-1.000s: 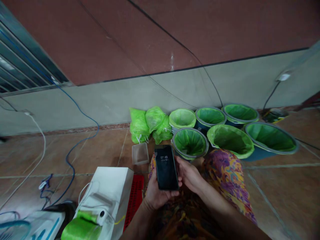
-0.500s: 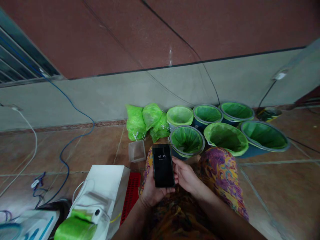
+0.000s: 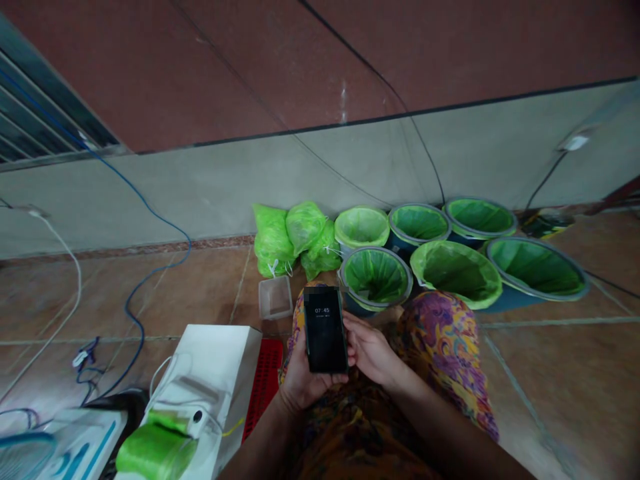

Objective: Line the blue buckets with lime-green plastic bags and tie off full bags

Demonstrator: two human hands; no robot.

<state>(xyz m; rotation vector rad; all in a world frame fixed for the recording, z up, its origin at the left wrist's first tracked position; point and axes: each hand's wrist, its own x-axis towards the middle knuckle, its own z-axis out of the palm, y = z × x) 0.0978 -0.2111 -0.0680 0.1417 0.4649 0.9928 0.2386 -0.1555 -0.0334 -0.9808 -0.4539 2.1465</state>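
A black smartphone is held upright over my lap, its dark screen showing 07:45. My left hand is closed around it from the left and below, the palm behind it. From the right, the fingers of my right hand grip the phone's side edge, with some fingertips hidden behind it. Beneath both hands are my knees in patterned purple and yellow cloth.
Several bins lined with green bags stand along the wall. Left of them lie tied green bags and a clear plastic tub. Nearer are a white box, a red basket, a green bag roll and a blue cable.
The view has shifted slightly, with the bins now a little further right in the picture. Both hands keep the same hold on the phone.
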